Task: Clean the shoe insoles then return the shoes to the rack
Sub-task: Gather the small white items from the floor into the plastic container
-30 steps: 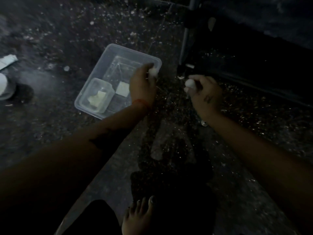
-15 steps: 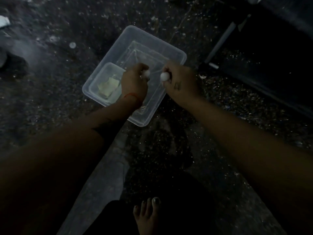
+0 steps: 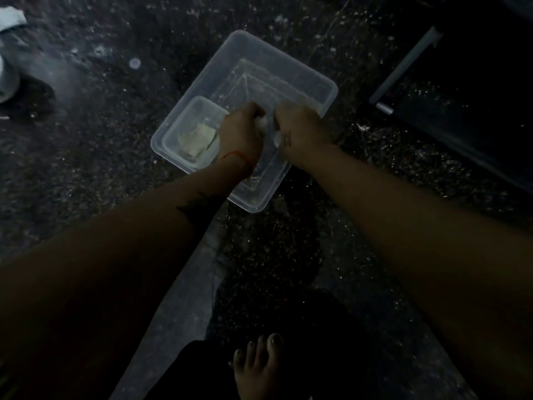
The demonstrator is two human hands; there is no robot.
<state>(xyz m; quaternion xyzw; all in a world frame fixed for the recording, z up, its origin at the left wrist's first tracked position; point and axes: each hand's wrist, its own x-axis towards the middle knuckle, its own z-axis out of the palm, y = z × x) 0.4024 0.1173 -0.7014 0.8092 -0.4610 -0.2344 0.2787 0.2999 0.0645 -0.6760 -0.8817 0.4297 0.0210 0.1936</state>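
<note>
A dim, downward view of a dark speckled floor (image 3: 86, 157) is shown. Two bare forearms are stretched toward a clear plastic tub (image 3: 305, 70) on the floor. The left hand (image 3: 240, 134) and right hand (image 3: 300, 128) are held close together over the tub, each closed around a small white wad (image 3: 262, 126), perhaps cotton or cloth; what it is cannot be told. A smaller clear container (image 3: 184, 111) is nested in the tub's left corner, with a pale yellowish piece (image 3: 199, 138) lying inside it.

No shoes or insoles are seen, so their place cannot be given. A dark frame with a pale metal bar (image 3: 403, 67) at the upper right may be the rack, but its contents are lost in shadow. The task is judged to be at a wetting or wringing step, with the return of the shoes not yet done. A white object (image 3: 8, 64) is cut off at the left edge, and a bare foot (image 3: 256, 368) is seen at the bottom.
</note>
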